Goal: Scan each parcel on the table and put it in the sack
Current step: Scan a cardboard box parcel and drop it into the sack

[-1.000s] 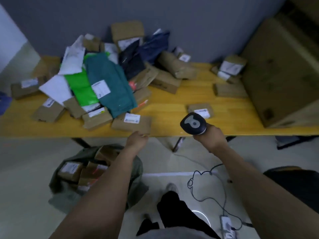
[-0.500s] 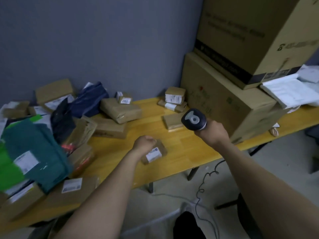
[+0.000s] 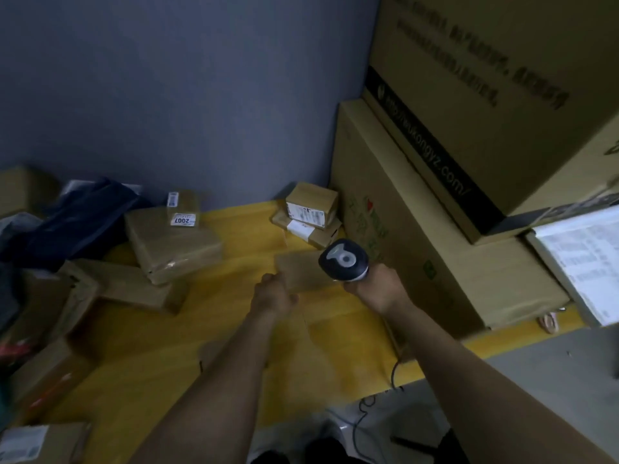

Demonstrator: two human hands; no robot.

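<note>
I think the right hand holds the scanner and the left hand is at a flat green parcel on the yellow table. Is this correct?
Not quite. In the head view the flat parcel at the left hand is brown, not green. The right hand does hold the scanner, and the table is yellow.

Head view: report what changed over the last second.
The left hand left the labelled parcel at the near edge of the table and reached forward to a flat brown parcel beside the scanner; whether it grips it is unclear. The view swung right, losing the sack. The right hand holds the scanner as before.
</note>
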